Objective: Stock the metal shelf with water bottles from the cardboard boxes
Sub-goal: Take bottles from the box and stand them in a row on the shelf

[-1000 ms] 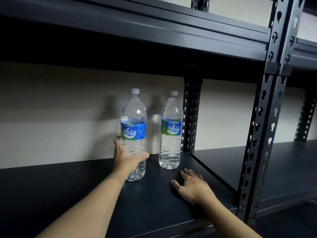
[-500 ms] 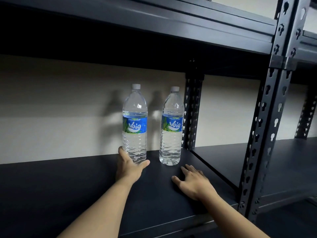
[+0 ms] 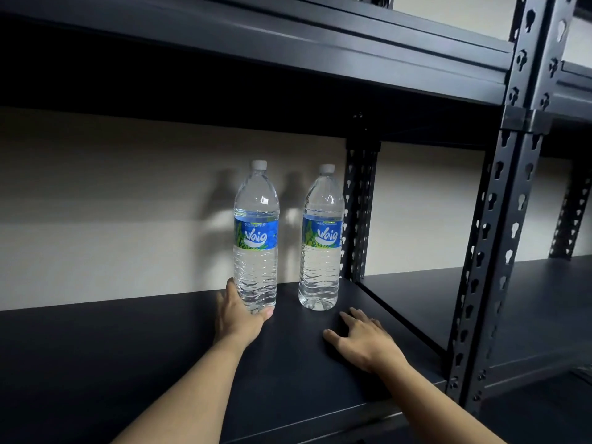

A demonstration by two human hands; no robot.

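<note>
Right now the metal shelf (image 3: 96,363) fills nearly all I can see: a dark board at chest level under my arms, with an upper board (image 3: 288,43) just as dark overhead. Behind it runs a pale wall (image 3: 112,203), where the bottles throw soft shadows. A perforated front post (image 3: 499,251) stands to my right, and a rear post (image 3: 358,213) of the same kind rises at the back corner of the board. Beyond them lies a neighbouring bay (image 3: 528,299) at a slightly lower level. Two clear water bottles stand upright toward the back of the board, apart from each other. The right bottle (image 3: 322,267) is just beside the rear post, and the left bottle (image 3: 255,270) is a little nearer to me. My left hand (image 3: 238,315) wraps round the base of the left bottle, thumb curled under its right side and fingers round the far side. I cannot tell whether its base sits fully on the board. My right hand (image 3: 362,341) lies flat on the board in front of the right bottle without touching it, fingers relaxed and slightly spread, holding nothing. Each bottle wears a blue and green label (image 3: 255,234) round its middle and a white cap (image 3: 259,165) on top.
</note>
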